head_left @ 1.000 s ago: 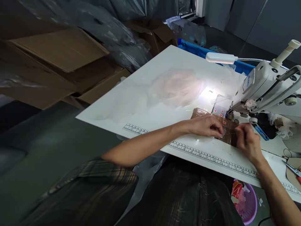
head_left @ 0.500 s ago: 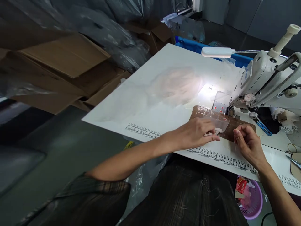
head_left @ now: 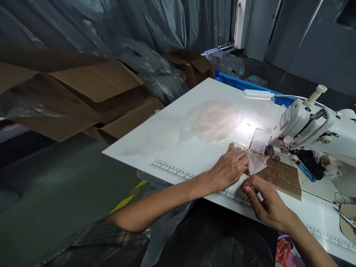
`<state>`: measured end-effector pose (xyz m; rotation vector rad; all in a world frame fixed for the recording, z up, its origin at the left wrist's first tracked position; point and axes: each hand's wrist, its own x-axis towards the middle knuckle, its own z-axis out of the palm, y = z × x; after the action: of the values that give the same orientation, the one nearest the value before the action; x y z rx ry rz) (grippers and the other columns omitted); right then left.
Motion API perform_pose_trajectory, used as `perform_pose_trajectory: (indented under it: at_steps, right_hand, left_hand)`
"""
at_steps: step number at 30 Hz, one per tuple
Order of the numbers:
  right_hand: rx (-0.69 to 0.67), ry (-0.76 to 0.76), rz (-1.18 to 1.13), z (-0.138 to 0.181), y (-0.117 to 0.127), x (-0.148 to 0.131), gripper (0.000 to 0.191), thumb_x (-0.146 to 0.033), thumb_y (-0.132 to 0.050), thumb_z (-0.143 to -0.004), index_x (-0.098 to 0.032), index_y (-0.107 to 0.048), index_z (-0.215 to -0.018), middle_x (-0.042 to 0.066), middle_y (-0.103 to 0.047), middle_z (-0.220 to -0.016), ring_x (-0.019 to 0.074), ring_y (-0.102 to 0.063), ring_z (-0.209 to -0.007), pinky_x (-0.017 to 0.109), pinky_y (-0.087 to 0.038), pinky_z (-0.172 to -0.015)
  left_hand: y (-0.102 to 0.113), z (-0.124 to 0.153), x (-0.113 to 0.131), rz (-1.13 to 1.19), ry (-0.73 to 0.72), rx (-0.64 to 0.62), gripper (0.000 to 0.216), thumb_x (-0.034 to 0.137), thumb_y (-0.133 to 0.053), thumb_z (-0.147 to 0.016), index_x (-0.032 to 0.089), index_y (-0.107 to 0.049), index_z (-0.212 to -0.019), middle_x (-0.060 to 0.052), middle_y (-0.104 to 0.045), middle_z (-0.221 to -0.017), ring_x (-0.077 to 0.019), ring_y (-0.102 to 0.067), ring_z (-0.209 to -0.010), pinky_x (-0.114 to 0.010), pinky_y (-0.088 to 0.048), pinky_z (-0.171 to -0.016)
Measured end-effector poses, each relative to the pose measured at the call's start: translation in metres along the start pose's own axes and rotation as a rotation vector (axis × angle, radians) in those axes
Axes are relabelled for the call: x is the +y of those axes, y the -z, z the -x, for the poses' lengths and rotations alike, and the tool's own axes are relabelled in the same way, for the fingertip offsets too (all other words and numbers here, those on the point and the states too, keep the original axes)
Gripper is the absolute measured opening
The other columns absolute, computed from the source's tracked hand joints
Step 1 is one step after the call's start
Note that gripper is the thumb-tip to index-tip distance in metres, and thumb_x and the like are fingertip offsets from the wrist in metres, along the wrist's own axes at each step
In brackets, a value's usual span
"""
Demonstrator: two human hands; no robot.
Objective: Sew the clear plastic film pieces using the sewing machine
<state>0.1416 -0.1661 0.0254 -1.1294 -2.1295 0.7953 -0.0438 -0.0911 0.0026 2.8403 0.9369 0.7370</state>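
A small piece of sheer white fabric (head_left: 258,164) is pinched in the closed fingers of my left hand (head_left: 228,171), in front of the sewing machine (head_left: 296,120). It lies partly over a brown, shiny taped strip (head_left: 287,180) on the white tabletop (head_left: 172,144). My right hand (head_left: 265,200) is just nearer to me and to the right, thumb and fingers pressed together beside the fabric's lower edge. Whatever those fingers hold, if anything, is too small to make out. The machine's needle area (head_left: 269,150) is just beyond the fabric.
A lit lamp (head_left: 258,95) on a flexible neck shines on the table. Printed rulers (head_left: 172,170) run along its front edge. Scissors (head_left: 345,218) lie at the right. Open cardboard boxes (head_left: 97,81) stand at the left, and a blue bin (head_left: 236,79) is behind.
My right hand has moved left, close to my left hand. The sheer fabric has been drawn away from the needle area, toward me. The camera view has tilted up.
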Motion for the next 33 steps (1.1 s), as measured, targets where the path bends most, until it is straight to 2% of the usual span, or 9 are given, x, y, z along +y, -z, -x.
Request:
perform_pose_trajectory:
  at_steps: [5, 6, 8, 11, 14, 19, 23, 29, 33]
  right_hand:
    - [0.579, -0.402, 0.096, 0.007, 0.034, 0.052, 0.041, -0.059, -0.050, -0.091, -0.023, -0.058, -0.073, 0.000, -0.050, -0.056, 0.0159, -0.044, -0.051, 0.027, -0.036, -0.046]
    - [0.613, -0.445, 0.057, 0.011, 0.041, 0.058, 0.044, -0.063, -0.051, -0.089, -0.023, -0.058, -0.072, -0.002, -0.046, -0.053, 0.0146, -0.040, -0.048, 0.026, -0.032, -0.043]
    - [0.593, -0.484, -0.019, 0.019, 0.047, 0.061, 0.049, -0.070, -0.053, -0.085, -0.022, -0.059, -0.074, -0.003, -0.042, -0.052, 0.0135, -0.037, -0.047, 0.026, -0.031, -0.041]
    - [0.485, -0.507, -0.071, 0.027, 0.045, 0.052, 0.053, -0.072, -0.051, -0.085, -0.021, -0.061, -0.078, -0.004, -0.042, -0.053, 0.0124, -0.036, -0.046, 0.026, -0.030, -0.040]
    - [0.335, -0.538, -0.025, 0.030, 0.042, 0.043, 0.056, -0.072, -0.045, -0.088, -0.020, -0.063, -0.078, -0.005, -0.038, -0.049, 0.0118, -0.033, -0.043, 0.026, -0.027, -0.040]
    - [0.227, -0.502, 0.084, 0.024, 0.044, 0.037, 0.055, -0.071, -0.043, -0.089, -0.021, -0.061, -0.077, -0.004, -0.042, -0.048, 0.0126, -0.037, -0.044, 0.027, -0.030, -0.042]
    - [0.195, -0.462, 0.087, 0.016, 0.043, 0.036, 0.048, -0.066, -0.048, -0.088, -0.021, -0.063, -0.084, -0.002, -0.050, -0.054, 0.0138, -0.043, -0.048, 0.027, -0.035, -0.046]
    - [0.145, -0.359, 0.114, 0.005, 0.038, 0.038, 0.047, -0.056, -0.068, -0.078, -0.019, -0.069, -0.107, 0.005, -0.065, -0.082, 0.0175, -0.057, -0.068, 0.031, -0.048, -0.061]
    - [0.035, -0.346, 0.014, -0.001, 0.035, 0.037, 0.034, -0.053, -0.062, -0.084, -0.020, -0.071, -0.085, 0.002, -0.063, -0.070, 0.0147, -0.052, -0.061, 0.028, -0.043, -0.056]
  left_hand:
    - [0.013, 0.015, -0.017, -0.128, -0.042, 0.272, 0.027, 0.009, -0.040, -0.099, 0.017, -0.054, -0.077, -0.002, -0.062, -0.075, -0.0135, -0.054, -0.068, -0.028, -0.043, -0.061]
    - [0.014, 0.018, -0.017, -0.116, -0.065, 0.302, 0.024, 0.009, -0.043, -0.099, 0.016, -0.055, -0.079, -0.002, -0.063, -0.077, -0.0136, -0.057, -0.070, -0.028, -0.044, -0.063]
    - [0.014, 0.024, -0.011, -0.046, -0.136, 0.296, 0.016, 0.009, -0.049, -0.097, 0.016, -0.056, -0.085, -0.003, -0.067, -0.083, -0.0142, -0.060, -0.077, -0.029, -0.046, -0.067]
    - [0.013, 0.029, 0.004, 0.151, -0.300, 0.097, 0.008, 0.022, -0.061, -0.094, 0.015, -0.058, -0.094, -0.004, -0.069, -0.086, -0.0152, -0.062, -0.076, -0.030, -0.048, -0.070]
    - [0.017, 0.026, 0.009, 0.366, -0.391, -0.059, 0.044, 0.048, -0.071, -0.085, 0.014, -0.058, -0.108, -0.005, -0.069, -0.088, -0.0171, -0.063, -0.075, -0.032, -0.049, -0.072]
    - [0.017, -0.003, -0.006, 0.308, -0.099, -0.085, 0.038, 0.045, -0.053, -0.098, 0.015, -0.056, -0.121, -0.011, -0.066, -0.108, -0.0220, -0.060, -0.096, -0.036, -0.050, -0.081]
    - [0.000, -0.031, -0.008, 0.195, 0.148, -0.215, 0.042, 0.052, -0.052, -0.095, 0.014, -0.058, -0.113, -0.011, -0.060, -0.110, -0.0236, -0.057, -0.094, -0.040, -0.048, -0.083]
    - [-0.020, -0.041, -0.003, 0.271, 0.018, -0.235, 0.014, 0.026, -0.048, -0.097, 0.017, -0.058, -0.096, -0.005, -0.062, -0.101, -0.0186, -0.058, -0.091, -0.031, -0.046, -0.080]
    - [-0.012, -0.041, -0.010, 0.311, 0.006, -0.260, 0.014, 0.025, -0.043, -0.100, 0.018, -0.055, -0.101, -0.001, -0.064, -0.082, -0.0139, -0.058, -0.070, -0.025, -0.044, -0.065]
